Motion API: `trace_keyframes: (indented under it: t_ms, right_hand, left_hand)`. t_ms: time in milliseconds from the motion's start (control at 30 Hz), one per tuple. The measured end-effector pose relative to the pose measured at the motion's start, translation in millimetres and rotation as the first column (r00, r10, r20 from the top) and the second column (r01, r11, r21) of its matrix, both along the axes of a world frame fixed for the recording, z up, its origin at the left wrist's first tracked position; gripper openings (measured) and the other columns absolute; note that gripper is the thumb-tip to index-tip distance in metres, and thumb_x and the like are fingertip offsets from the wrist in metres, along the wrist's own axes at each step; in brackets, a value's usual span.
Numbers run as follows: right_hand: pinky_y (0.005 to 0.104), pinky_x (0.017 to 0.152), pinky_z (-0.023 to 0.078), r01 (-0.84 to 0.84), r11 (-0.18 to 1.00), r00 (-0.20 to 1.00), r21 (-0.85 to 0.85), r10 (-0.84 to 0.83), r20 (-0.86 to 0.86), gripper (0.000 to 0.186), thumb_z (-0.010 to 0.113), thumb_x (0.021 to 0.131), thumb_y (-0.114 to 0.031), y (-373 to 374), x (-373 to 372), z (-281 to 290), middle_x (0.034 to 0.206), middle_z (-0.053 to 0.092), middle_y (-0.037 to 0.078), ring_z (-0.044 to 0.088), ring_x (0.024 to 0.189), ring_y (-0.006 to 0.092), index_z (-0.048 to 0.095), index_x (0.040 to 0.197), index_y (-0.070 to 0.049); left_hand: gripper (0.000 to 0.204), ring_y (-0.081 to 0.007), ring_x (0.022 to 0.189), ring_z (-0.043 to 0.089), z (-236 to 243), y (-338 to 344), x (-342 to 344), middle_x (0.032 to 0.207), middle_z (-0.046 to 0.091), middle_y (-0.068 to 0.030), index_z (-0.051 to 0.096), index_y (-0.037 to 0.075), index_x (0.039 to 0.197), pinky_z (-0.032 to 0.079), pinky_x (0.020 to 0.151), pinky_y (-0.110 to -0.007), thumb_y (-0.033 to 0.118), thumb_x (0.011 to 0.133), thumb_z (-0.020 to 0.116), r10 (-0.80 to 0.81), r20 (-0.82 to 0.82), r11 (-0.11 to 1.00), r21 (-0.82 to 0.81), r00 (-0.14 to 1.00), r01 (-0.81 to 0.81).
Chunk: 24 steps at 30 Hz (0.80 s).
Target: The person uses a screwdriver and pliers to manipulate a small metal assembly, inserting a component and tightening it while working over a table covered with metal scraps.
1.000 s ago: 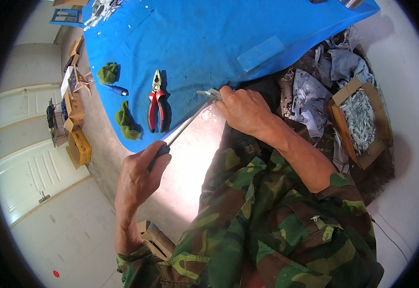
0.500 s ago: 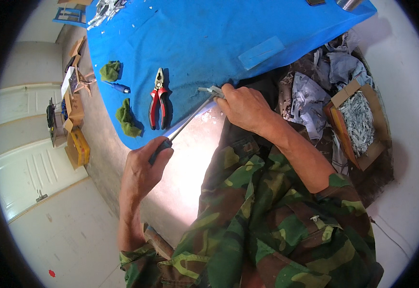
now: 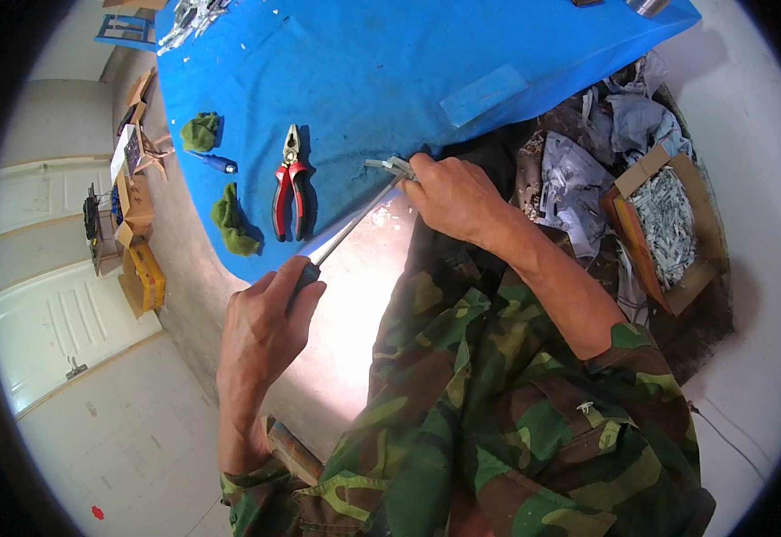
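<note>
My left hand (image 3: 269, 313) is closed around the dark blue handle of a hand tool with a long, thin metal shaft (image 3: 354, 223); whether it is a file or a screwdriver I cannot tell. The shaft slants up to the right, its far end at a small light-grey metal part (image 3: 394, 167). My right hand (image 3: 459, 199) pinches that part at the near edge of the blue cloth (image 3: 354, 80); its fingers hide some of it. Red-and-black pliers (image 3: 290, 183) lie on the cloth, jaws pointing away from me.
Left of the pliers lie two green rags (image 3: 233, 222) and a blue-handled tool (image 3: 215, 162). A pile of grey parts (image 3: 192, 20) sits at the far left. To my right, an open cardboard box (image 3: 705, 228) of similar pieces stands beside plastic bags (image 3: 572, 179).
The tool's shaft has tilted slightly, and my left hand has shifted a little to the left. My right hand stays on the metal part, nearly still.
</note>
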State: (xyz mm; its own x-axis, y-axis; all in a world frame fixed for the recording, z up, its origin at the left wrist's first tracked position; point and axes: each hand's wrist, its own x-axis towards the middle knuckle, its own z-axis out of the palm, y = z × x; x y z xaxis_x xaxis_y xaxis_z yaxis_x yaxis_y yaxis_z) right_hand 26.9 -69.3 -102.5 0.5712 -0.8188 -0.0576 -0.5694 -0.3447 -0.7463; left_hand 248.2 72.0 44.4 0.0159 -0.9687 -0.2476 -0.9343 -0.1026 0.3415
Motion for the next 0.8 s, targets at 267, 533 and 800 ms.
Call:
trace_keyframes:
  t_ms: [267,533,800]
  right_hand:
    - [0.055,0.068,0.056,-0.003,0.999,1.0,-0.036,0.003,0.001,0.028,0.062,0.102,-0.024,1.8,1.4,-2.6,0.075,0.07,0.026,0.072,0.075,0.045,0.061,0.091,0.001]
    - [0.0539,0.066,0.057,-0.021,0.998,0.998,-0.061,0.018,-0.053,0.027,0.065,0.101,-0.024,1.4,1.6,-0.7,0.074,0.07,0.025,0.072,0.073,0.0445,0.06,0.092,0.001]
    - [0.0553,0.067,0.057,-0.014,0.998,0.999,-0.065,0.01,-0.051,0.028,0.065,0.1,-0.025,2.2,1.9,1.1,0.076,0.07,0.027,0.072,0.075,0.0451,0.062,0.091,0.002]
  left_hand:
    - [0.024,-0.0309,0.066,0.073,3.1,-6.6,3.2,0.087,0.075,-0.0146,0.069,0.007,0.116,0.057,0.059,-0.041,0.015,0.095,0.075,-0.076,0.095,0.997,-0.026,0.993,0.079]
    - [0.021,-0.0326,0.066,0.071,-6.1,-2.5,9.8,0.085,0.073,-0.0185,0.07,0.003,0.115,0.054,0.061,-0.041,0.014,0.098,0.071,0.005,-0.133,1.0,0.017,0.991,-0.003]
    - [0.022,-0.019,0.059,0.062,-22.6,6.1,16.9,0.07,0.065,-0.0113,0.072,0.0,0.112,0.051,0.059,-0.034,0.019,0.1,0.068,0.121,-0.259,0.991,0.092,0.958,-0.1]
